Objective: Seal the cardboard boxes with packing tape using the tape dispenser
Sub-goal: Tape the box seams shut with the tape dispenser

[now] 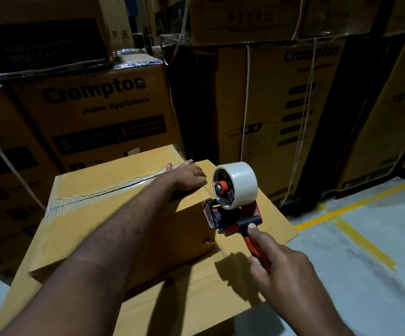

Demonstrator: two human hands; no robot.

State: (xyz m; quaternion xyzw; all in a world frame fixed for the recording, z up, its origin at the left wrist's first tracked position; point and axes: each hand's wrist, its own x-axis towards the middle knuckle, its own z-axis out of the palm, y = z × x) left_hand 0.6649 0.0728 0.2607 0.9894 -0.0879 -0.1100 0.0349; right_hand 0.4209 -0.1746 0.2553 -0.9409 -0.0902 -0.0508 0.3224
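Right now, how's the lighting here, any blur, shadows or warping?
Head view: dim, warm light; the tape dispenser casts a hard shadow on the lower box; the right hand is slightly motion-blurred; stacked cartons lean outward at the edges, wide-angle distortion; the taped seam glints.

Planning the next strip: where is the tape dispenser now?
The tape dispenser is right of centre in the head view, gripped by the right hand, at the right corner of the cardboard box.

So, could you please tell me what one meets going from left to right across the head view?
Taped seam on the cardboard box → left hand → tape dispenser → yellow floor line. The right hand overlaps the dispenser, so it is left out.
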